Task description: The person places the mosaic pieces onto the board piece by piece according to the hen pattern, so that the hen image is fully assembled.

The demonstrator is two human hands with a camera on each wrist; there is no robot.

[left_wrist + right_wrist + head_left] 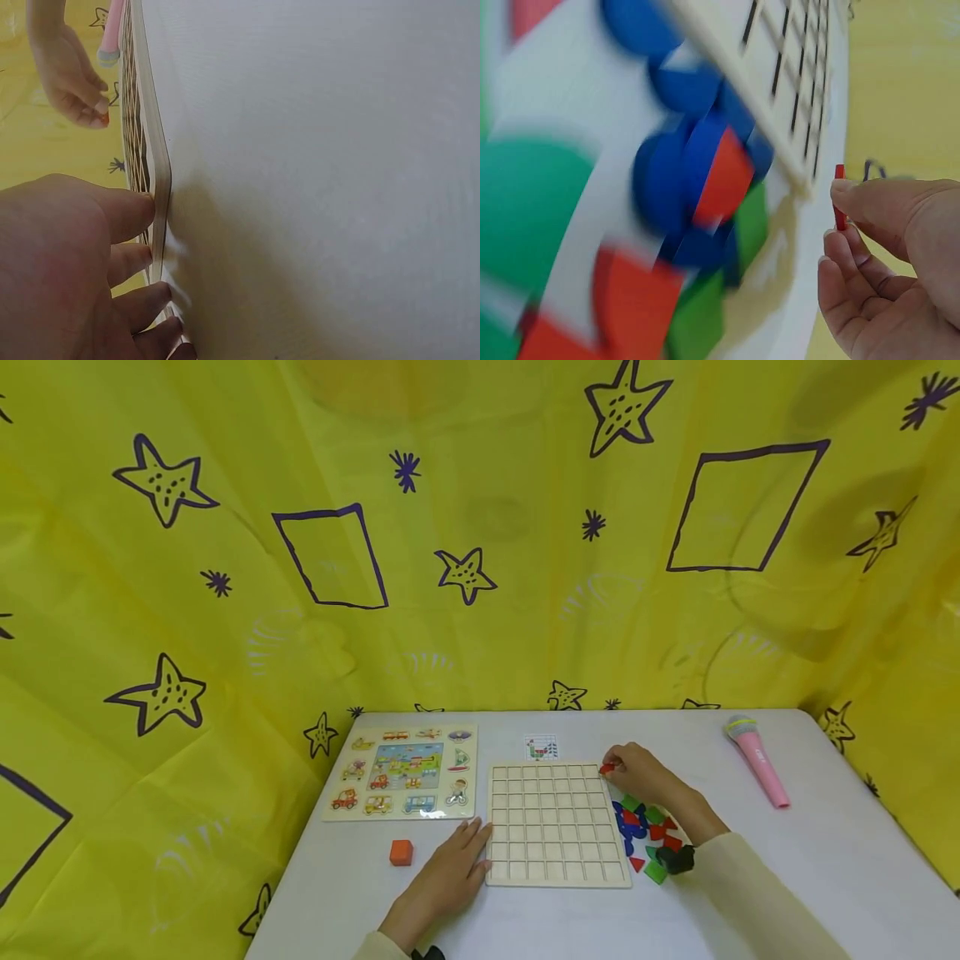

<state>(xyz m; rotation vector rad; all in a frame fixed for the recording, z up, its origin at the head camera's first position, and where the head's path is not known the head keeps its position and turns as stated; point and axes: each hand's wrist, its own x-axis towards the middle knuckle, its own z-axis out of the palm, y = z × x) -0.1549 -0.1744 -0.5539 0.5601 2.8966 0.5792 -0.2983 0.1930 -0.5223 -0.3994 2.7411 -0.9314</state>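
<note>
A pale wooden grid board [557, 825] lies on the white table, its squares bare. My left hand [455, 866] rests at the board's left edge, fingers fairly straight, with thumb and fingertips at the rim in the left wrist view. Above the board's far right corner, my right hand [637, 774] pinches a thin red piece [840, 196] between thumb and fingers. Right of the board lies a loose pile of blue pieces [660, 184], green pieces [656, 872] and red pieces [637, 864], some half-round, some triangular or square. The right sleeve overlaps part of the pile.
Behind the board lies a small pattern card [542, 747]. A vehicle picture puzzle [333, 810] is at the back left, with an orange cube [401, 852] in front of it. A pink toy microphone [763, 768] lies at the right. Yellow curtains [480, 635] enclose the table.
</note>
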